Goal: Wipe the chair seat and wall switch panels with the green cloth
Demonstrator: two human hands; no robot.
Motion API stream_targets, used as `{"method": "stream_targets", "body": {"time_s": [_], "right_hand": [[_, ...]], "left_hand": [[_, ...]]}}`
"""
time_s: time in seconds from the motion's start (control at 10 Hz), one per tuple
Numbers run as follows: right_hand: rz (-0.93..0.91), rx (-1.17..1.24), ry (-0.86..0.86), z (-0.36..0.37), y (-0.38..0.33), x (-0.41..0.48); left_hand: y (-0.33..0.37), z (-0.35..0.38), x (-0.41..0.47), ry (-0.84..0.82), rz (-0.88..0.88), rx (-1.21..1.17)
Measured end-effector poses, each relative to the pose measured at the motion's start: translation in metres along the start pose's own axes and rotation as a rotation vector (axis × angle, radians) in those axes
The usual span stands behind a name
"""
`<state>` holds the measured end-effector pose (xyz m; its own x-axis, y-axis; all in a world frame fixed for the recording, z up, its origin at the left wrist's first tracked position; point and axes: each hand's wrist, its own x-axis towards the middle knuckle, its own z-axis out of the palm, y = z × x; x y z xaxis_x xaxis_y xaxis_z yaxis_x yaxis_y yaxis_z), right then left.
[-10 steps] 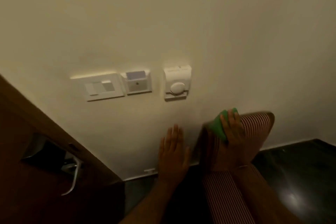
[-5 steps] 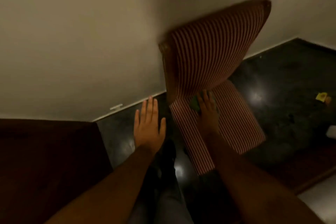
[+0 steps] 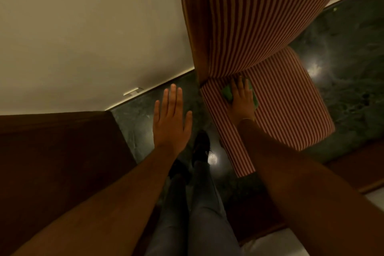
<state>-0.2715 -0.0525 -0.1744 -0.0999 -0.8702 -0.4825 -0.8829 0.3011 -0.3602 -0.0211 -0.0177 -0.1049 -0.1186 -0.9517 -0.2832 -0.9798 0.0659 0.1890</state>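
A red-and-white striped chair stands against the cream wall; its seat (image 3: 291, 106) runs toward me and its backrest (image 3: 249, 16) rises at the top. My right hand (image 3: 242, 97) lies flat on the green cloth (image 3: 227, 93), pressing it onto the seat where it meets the backrest. Only the cloth's edges show on either side of the hand. My left hand (image 3: 171, 116) hovers open over the floor left of the chair, fingers spread, holding nothing. The wall switch panels are out of view.
A dark wooden door (image 3: 58, 162) fills the left side. The floor (image 3: 349, 72) is dark polished stone with light reflections. My legs and dark shoes (image 3: 200, 147) stand beside the chair's front corner. A wooden edge (image 3: 353, 176) and something white lie at the lower right.
My view dropped from the wall switches down to the chair. My right hand moved with the cloth from the top of the backrest to the seat. The left hand stayed open.
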Motion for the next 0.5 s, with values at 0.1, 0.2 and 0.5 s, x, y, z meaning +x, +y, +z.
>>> {"method": "stream_targets", "body": {"time_s": [0.1, 0.2, 0.5], "right_hand": [[-0.005, -0.089, -0.052, 0.003, -0.002, -0.006], [0.01, -0.145, -0.118, -0.006, -0.005, -0.006], [-0.063, -0.21, 0.011, -0.063, -0.061, -0.054]], "left_hand": [[-0.003, -0.003, 0.003, -0.032, 0.018, 0.004], [-0.003, -0.01, 0.002, -0.038, 0.015, -0.001], [0.0, -0.086, -0.012, 0.049, 0.005, -0.033]]}}
